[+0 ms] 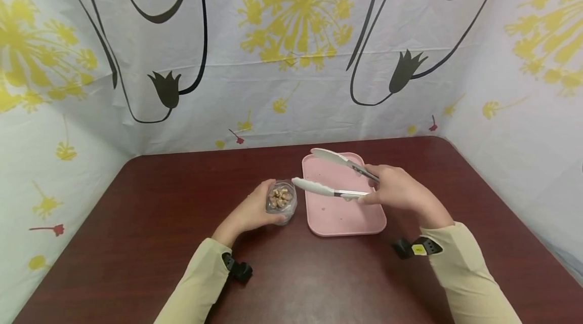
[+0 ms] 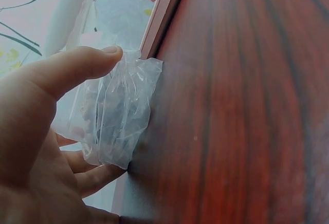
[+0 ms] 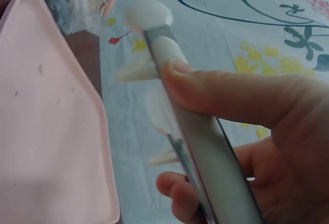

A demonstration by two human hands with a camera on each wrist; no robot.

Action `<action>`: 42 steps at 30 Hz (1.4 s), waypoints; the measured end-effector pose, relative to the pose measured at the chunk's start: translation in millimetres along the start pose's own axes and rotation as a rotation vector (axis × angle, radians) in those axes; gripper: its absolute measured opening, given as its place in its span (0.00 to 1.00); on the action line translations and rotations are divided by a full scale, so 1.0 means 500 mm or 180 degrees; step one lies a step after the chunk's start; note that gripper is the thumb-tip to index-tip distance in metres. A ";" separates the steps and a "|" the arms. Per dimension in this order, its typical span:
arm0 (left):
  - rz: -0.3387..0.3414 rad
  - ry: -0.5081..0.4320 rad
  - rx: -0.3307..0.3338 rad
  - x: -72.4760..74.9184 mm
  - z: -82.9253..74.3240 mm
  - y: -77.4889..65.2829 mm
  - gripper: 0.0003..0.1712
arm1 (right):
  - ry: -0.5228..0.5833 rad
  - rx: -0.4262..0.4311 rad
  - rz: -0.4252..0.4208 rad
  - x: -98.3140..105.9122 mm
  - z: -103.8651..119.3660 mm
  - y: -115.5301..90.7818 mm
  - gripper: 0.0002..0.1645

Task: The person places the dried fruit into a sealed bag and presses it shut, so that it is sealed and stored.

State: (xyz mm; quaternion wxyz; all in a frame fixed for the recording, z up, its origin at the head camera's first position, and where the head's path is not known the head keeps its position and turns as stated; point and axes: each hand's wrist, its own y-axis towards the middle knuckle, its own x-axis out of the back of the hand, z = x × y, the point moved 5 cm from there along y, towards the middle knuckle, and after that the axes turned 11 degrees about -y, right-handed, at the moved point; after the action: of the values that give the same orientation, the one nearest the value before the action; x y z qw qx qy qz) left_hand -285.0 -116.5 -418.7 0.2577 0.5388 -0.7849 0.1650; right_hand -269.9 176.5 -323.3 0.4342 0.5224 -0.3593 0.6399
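My left hand [image 1: 252,208] grips a crinkled clear plastic bag [image 1: 288,214] just left of the tray, thumb on the near side and fingers round the far side. Light brown, nut-like pieces [image 1: 280,197] show in the bag's round open top. In the left wrist view, the wrinkled plastic [image 2: 121,113] stands between thumb and fingers, low at the tabletop. Metal tongs [image 1: 352,193] with white tips are held in my right hand [image 1: 401,188], their arms spread apart over the tray. One white tip [image 1: 314,186] overlaps the bag's right edge in the head view.
A pink rectangular tray [image 1: 348,220] lies on the dark red-brown table [image 1: 309,283], with a few small dark specks on it. White cloth [image 1: 291,111] printed with flowers hangs behind the table and on both sides.
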 end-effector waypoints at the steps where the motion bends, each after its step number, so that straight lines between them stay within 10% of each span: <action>1: 0.0009 -0.0001 0.0000 0.000 -0.001 0.000 0.57 | 0.0019 -0.0032 -0.0041 0.000 -0.005 -0.001 0.36; 27: -0.0008 0.0022 0.0040 0.002 -0.007 0.001 0.56 | 0.0109 -0.0979 -0.0612 -0.030 -0.179 -0.043 0.31; 42: -0.0008 -0.0009 0.0041 -0.003 -0.006 0.000 0.56 | 0.0191 -0.1495 -0.0733 -0.073 -0.216 -0.044 0.46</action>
State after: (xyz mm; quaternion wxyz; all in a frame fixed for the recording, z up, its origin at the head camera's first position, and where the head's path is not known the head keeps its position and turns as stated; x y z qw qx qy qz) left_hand -284.0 -113.8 -417.2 0.2533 0.5418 -0.7835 0.1689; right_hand -285.0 276.8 -379.9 0.6240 0.4256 -0.4231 0.5005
